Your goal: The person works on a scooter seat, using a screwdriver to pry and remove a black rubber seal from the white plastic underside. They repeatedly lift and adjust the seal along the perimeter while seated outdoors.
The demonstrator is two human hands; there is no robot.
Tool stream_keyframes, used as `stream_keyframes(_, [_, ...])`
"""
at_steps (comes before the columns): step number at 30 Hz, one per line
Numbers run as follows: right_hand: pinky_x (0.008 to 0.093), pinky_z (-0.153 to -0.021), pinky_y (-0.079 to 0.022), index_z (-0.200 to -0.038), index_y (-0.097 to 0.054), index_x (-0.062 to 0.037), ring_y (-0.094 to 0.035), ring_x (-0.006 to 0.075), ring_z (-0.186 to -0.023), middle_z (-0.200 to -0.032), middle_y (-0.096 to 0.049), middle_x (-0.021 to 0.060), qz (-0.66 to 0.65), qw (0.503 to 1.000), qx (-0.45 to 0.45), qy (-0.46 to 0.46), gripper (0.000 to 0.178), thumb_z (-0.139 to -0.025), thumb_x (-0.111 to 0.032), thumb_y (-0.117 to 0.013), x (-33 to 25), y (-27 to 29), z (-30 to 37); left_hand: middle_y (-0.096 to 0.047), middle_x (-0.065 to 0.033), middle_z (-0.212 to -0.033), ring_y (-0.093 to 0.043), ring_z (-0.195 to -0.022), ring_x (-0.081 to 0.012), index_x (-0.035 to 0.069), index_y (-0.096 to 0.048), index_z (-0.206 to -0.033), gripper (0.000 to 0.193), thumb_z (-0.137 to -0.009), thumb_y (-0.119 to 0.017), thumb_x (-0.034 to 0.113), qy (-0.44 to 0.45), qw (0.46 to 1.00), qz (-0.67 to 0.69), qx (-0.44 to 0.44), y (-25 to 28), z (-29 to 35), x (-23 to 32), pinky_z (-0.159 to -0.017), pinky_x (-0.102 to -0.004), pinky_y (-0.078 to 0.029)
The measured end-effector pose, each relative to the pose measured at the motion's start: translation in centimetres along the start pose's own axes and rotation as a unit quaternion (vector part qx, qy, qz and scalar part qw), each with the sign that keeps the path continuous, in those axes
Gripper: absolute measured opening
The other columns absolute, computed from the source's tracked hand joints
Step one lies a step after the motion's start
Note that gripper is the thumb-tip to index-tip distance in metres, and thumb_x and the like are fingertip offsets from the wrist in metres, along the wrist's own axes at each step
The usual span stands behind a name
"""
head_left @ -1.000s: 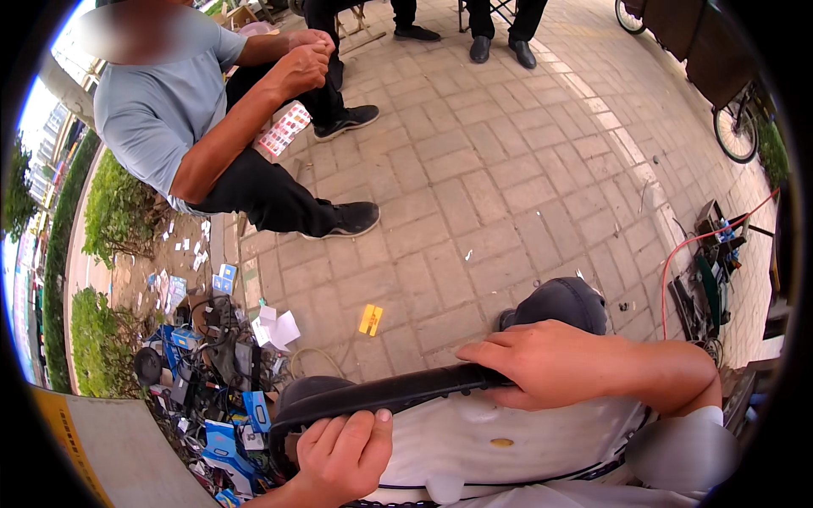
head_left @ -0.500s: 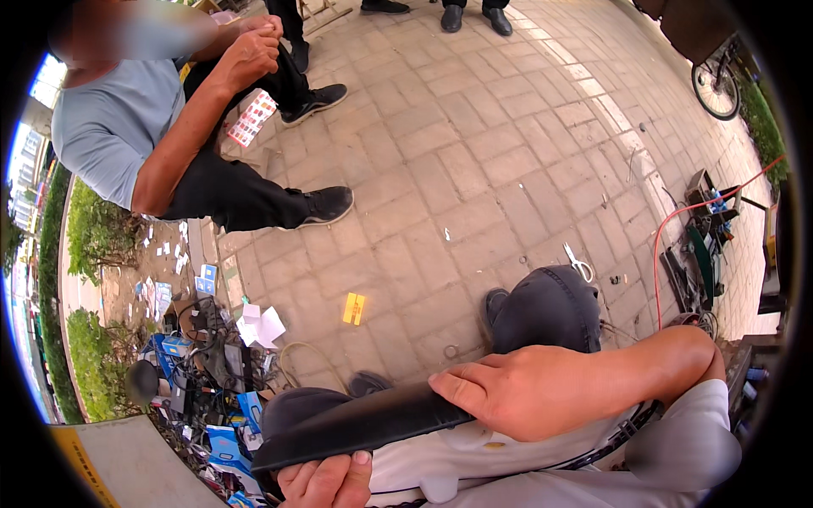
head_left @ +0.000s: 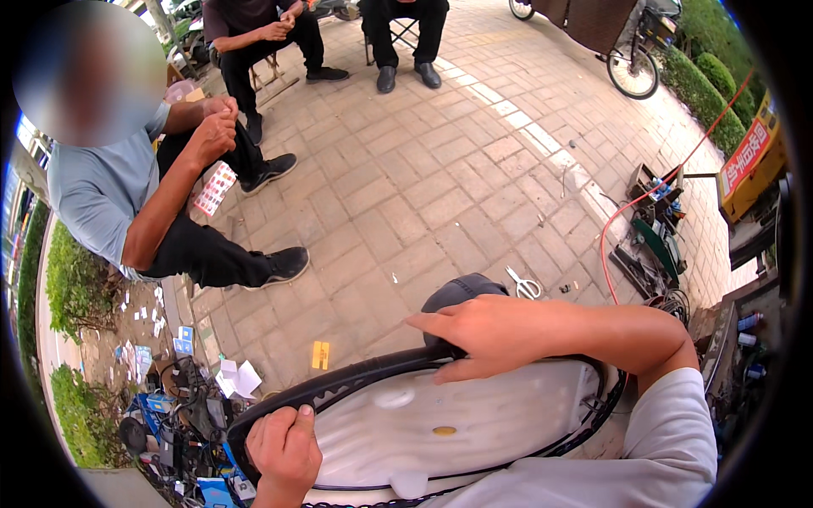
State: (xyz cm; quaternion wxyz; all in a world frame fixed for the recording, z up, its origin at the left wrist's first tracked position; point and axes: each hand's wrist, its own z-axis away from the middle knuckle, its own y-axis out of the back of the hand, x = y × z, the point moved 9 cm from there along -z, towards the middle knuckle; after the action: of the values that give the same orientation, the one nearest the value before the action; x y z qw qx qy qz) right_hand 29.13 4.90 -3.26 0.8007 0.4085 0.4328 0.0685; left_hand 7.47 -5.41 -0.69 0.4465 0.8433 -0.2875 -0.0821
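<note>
In my lap lies a vehicle seat, its pale plastic underside (head_left: 500, 415) facing up and a black cover (head_left: 356, 370) folded round its rim. My left hand (head_left: 285, 449) is closed over the left end of the rim, thumb on top and fingers curled. Across the far rim reaches my right hand (head_left: 487, 334). Its index finger points out beyond the edge and its thumb lies apart, over the inner side. The other fingers of that hand are hidden. A small yellow oval (head_left: 445, 431) marks the underside.
White-handled scissors (head_left: 526, 285) and a yellow card (head_left: 320, 355) lie on the paving. Boxes and cables are heaped at left, near a seated person (head_left: 102, 203). A red hose (head_left: 603, 245) runs past tools at right. Two more people sit at the back.
The seat has tipped so its underside now shows broadly. My right hand has shifted along the rim and spread its fingers; my left hand has come up over the edge. The view has tilted up.
</note>
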Motion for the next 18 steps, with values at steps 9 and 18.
stream_keyframes(9, [0.0464,-0.092,-0.052,-0.142,-0.05,0.0009,-0.065,0.0415,-0.106,-0.115,-0.069,0.0227,-0.084,0.995,0.062,-0.004,0.056,-0.105,-0.041,-0.053,1.8,-2.3,5.4,-0.065,-0.0132,-0.085,-0.065,-0.074,-0.0319,0.001,-0.07,-0.09,0.015,-0.079,-0.078,-0.004,0.023,0.999,-0.023,0.01,1.5,1.2,0.8,-0.066,-0.0404,-0.054])
stream_keyframes(18, [0.0499,-0.084,-0.052,-0.138,-0.051,-0.0016,-0.066,0.0452,-0.092,-0.094,-0.07,0.0266,-0.009,0.993,-0.104,-0.052,0.05,-0.104,-0.038,-0.053,1.7,-3.1,1.4,-0.067,-0.0149,-0.086,-0.068,-0.077,-0.0338,0.001,-0.073,-0.094,0.014,-0.082,-0.079,-0.003,0.04,0.998,-0.045,-0.005,2.6,1.6,0.7,-0.068,-0.0413,-0.057])
